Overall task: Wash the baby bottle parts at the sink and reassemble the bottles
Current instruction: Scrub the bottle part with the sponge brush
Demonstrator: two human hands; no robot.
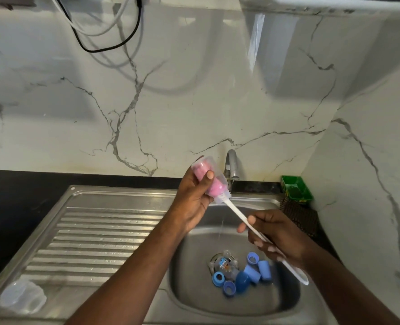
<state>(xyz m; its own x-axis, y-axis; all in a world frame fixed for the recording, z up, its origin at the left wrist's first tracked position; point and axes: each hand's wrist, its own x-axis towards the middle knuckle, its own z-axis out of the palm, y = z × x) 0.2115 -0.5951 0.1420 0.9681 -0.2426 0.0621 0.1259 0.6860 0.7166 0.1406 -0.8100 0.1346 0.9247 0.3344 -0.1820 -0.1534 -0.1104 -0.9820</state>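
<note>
My left hand [193,198] grips a clear baby bottle [209,170] tilted mouth-down over the sink basin [194,299]. A pink sponge brush head fills the inside of the bottle. Its long white handle [241,218] slants down to the right, where my right hand [276,233] holds it. In the basin, by the drain, lie another clear bottle [224,263] and several blue rings and caps [252,270]. A thin stream of water falls from the tap [231,165].
A ribbed steel drainboard [88,235] lies left of the basin, with clear plastic parts [22,295] at its near left corner. A green tray [296,190] stands at the back right on the dark counter. Cables hang on the marble wall [105,24].
</note>
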